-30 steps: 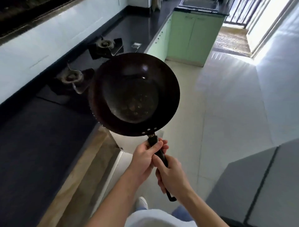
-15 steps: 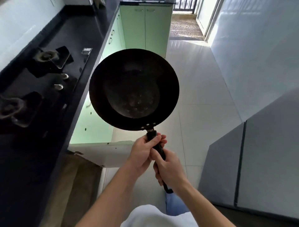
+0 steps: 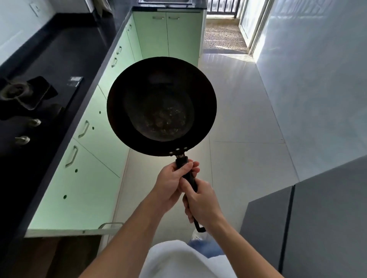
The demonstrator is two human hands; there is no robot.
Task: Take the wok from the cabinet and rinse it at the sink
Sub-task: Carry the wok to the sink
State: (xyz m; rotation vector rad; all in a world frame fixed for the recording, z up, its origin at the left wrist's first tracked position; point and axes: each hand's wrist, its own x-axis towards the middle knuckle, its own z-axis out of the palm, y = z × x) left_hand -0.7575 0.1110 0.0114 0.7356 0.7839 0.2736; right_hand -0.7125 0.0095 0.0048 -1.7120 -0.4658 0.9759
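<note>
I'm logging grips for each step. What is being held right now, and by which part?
The wok, by its black handle: left hand nearer the pan, right hand behind it.

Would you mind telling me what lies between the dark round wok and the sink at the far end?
In the head view, only green cabinet doors and pale floor tiles separate the wok from the sink.

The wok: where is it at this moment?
In the head view the wok is mid-frame, held by its handle in both hands, left hand and right hand, over the floor beside the green cabinets.
</note>
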